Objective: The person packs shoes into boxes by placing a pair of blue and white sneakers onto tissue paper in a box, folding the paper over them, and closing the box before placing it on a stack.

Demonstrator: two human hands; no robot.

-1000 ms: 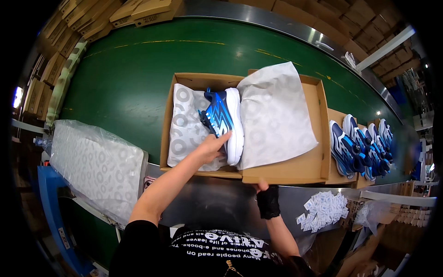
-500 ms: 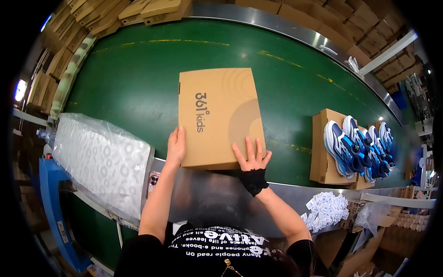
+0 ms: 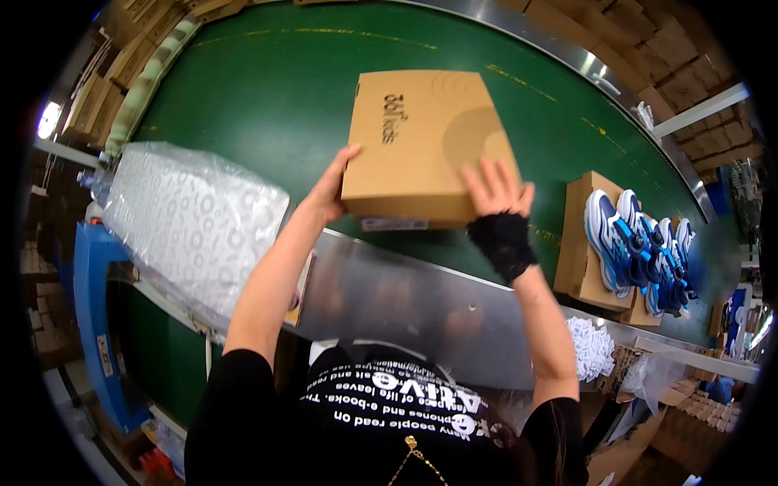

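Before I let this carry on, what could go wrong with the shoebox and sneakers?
The lid might shift on the shoebox's base, which shows below its near edge; the right hand lies over the near right corner, the left hand at the left side. Swinging right could knock the sneakers resting on cardboard boxes.

matt cardboard box [image 3: 421, 158], glossy plastic bag [image 3: 198, 231], wristband [image 3: 504, 245] perhaps lacy cloth

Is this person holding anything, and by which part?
A box: left hand holding its left side, right hand on the near right corner of its lid.
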